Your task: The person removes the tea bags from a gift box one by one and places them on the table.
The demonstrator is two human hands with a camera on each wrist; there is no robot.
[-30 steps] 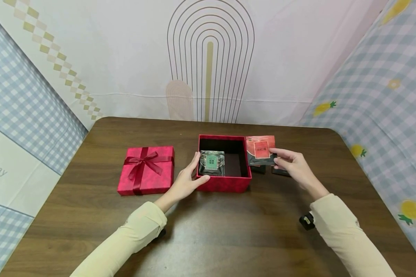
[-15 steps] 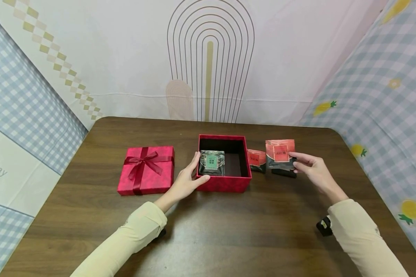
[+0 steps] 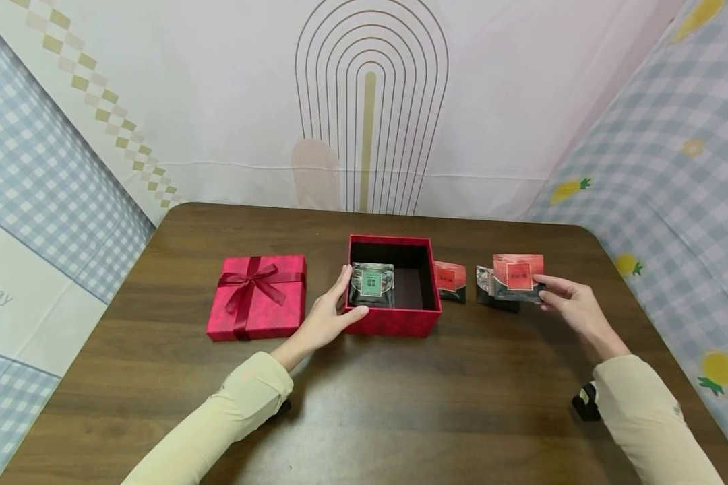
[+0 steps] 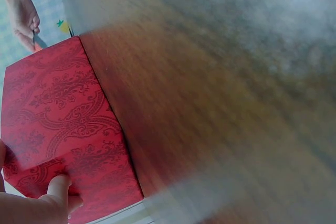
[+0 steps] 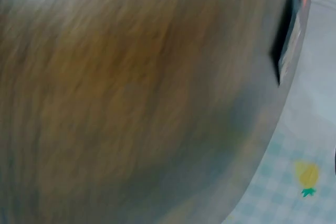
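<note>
My left hand [image 3: 324, 315] rests against the near left corner of a red patterned gift box [image 3: 394, 325], thumb on its front wall and fingers spread along its left side. The left wrist view shows the thumb [image 4: 59, 184] on the red box wall. Inside the box's left part lies a green-and-black sachet [image 3: 372, 284]. Between thumb and fingers, my right hand [image 3: 576, 306] pinches the edge of a red-and-black sachet [image 3: 518, 276]. This sachet hangs over a black sachet [image 3: 485, 286] on the table. Another red-and-black sachet [image 3: 450, 279] lies close to the box's right wall.
A red lid [image 3: 257, 316] with a ribbon bow lies left of the box on the brown wooden table [image 3: 412, 397]. A white printed cloth [image 3: 230, 94] hangs behind, with checked cloth [image 3: 655, 168] along the right side.
My right hand has carried the red-and-black sachet rightward from beside the box, uncovering the sachet near the wall and part of the black one. My left hand stays on the box.
</note>
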